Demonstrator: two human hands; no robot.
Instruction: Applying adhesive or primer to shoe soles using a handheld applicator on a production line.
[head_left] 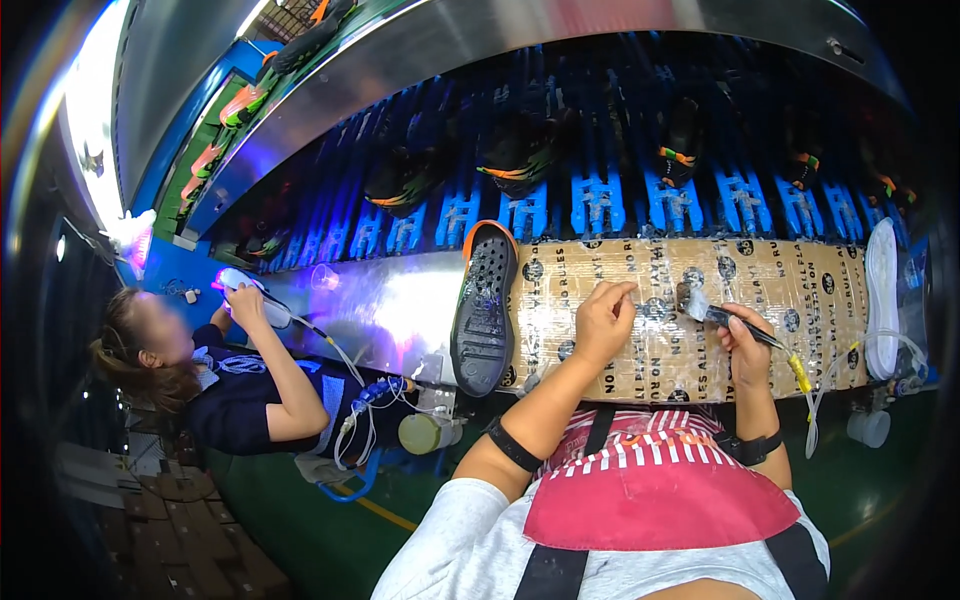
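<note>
The left hand (603, 322) rests on the bench (640, 330), which is wrapped in brown taped cardboard; its fingers are curled together with the tips pressed on the cardboard and nothing held. The right hand (745, 345) is just to the right of it, fingers clamped on a dark-handled brush (715, 312) whose pale bristles touch the bench between the two hands. A thin tube (815, 395) with a yellow fitting runs from the brush handle down over the near right edge. Left of the left hand, a shoe sole (484, 305) with an orange rim lies tread up across the bench edge. A white sole (881, 295) lies at the far right end. Beyond the bench, shoes (520, 150) ride on a blue rack. At the far left a co-worker's hand (243, 297) holds a white tool
</note>
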